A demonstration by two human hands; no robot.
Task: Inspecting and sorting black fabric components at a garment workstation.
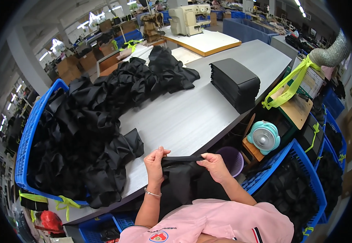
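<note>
My left hand (155, 163) and my right hand (215, 165) both pinch the top edge of a black fabric piece (182, 178), stretching it flat between them at the near edge of the grey table (188, 117). The piece hangs down in front of my pink shirt. Just left of my left hand lies a big heap of black fabric pieces (95, 121), spilling from a blue crate (26, 137) onto the table. A neat stack of folded black pieces (236, 83) sits on the far right part of the table.
A small teal fan (264, 137) and a purple bucket (232, 160) stand below the table's right edge. Blue crates (305, 174) of black fabric are at the right. A cream sewing machine (188, 18) stands on a table behind. A grey hose (332, 52) hangs at upper right.
</note>
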